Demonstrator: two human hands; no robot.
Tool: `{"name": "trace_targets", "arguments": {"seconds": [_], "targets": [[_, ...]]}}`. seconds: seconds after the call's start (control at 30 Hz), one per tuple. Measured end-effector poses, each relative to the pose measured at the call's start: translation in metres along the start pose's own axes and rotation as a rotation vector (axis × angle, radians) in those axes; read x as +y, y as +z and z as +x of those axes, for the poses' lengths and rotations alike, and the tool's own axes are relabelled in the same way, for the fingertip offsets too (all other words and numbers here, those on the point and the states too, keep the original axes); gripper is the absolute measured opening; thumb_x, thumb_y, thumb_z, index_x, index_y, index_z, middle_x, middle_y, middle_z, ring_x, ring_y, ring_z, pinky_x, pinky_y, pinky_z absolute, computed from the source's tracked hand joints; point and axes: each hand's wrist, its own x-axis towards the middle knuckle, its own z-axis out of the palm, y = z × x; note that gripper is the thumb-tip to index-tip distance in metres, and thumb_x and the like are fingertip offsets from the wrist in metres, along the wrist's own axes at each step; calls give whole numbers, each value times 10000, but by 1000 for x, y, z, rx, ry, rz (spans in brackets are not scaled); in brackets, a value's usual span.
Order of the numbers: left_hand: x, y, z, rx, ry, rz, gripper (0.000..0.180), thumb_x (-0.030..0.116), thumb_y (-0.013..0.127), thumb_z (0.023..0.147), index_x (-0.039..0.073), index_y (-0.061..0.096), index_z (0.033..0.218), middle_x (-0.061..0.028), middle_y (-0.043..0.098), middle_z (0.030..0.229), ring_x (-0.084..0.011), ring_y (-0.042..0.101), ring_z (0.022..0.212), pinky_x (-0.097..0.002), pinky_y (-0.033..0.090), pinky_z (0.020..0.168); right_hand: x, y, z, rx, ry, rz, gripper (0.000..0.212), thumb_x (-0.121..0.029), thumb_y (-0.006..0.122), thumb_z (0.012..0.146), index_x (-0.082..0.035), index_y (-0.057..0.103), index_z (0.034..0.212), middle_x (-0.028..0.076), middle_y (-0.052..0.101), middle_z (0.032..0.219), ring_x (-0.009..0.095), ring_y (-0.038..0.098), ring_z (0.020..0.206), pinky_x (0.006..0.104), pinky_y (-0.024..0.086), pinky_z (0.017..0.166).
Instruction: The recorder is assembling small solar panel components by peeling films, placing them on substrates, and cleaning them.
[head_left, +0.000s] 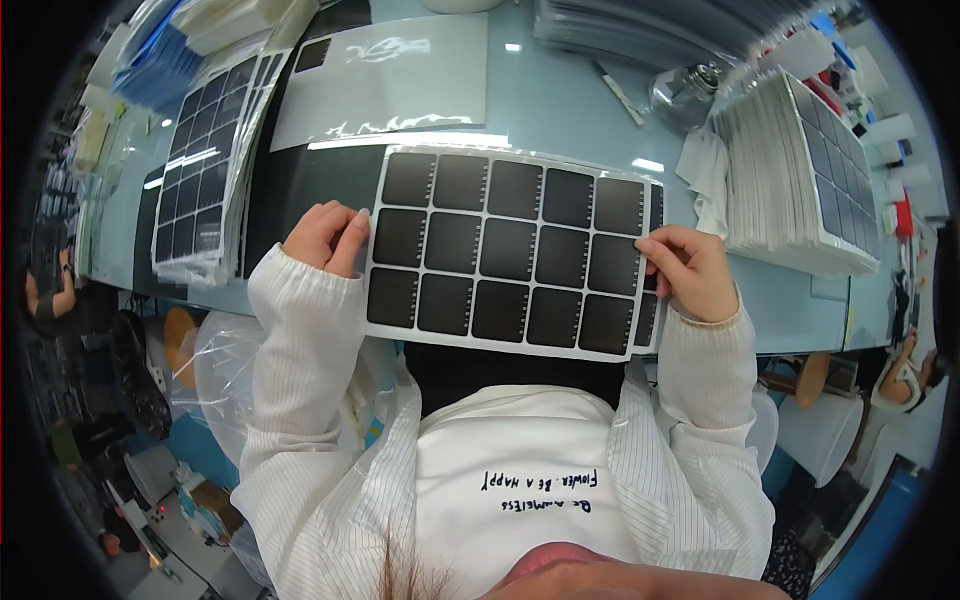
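A white-bordered sheet of black rounded squares is held up in front of me, slightly tilted, over the table's near edge. My left hand is closed at its left edge, thumb and curled fingers pinching the border. At the right edge, my right hand grips it between thumb and fingers. Behind that edge a strip of a second, similar sheet shows; most of it is hidden. Whether the two are joined cannot be told.
On the glass-topped table, a stack of similar sheets lies left and a tall stack stands right. A glossy white sheet lies beyond my hands. Near the right stack are a glass jar, a slim white tool and a white cloth.
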Motion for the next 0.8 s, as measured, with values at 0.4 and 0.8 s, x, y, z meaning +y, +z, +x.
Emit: {"name": "trace_targets", "arguments": {"seconds": [0.4,0.8], "targets": [[-20,-6,10,-258,-18,-255,203,107,579,827,-1,487,682,-11,425,620,-76,380,574,-234,319,528,-3,-1,-11,-96,110,74,170,-134,581,857,2,572,755,5,533,593,48,466,434,168,344,406],[-33,-26,2,-420,194,-537,200,58,519,820,10,464,633,-42,453,651,-114,409,579,-243,327,559,-19,-19,-33,-161,102,244,191,-138,581,849,1,558,719,-4,511,574,36,421,447,177,309,421]]}}
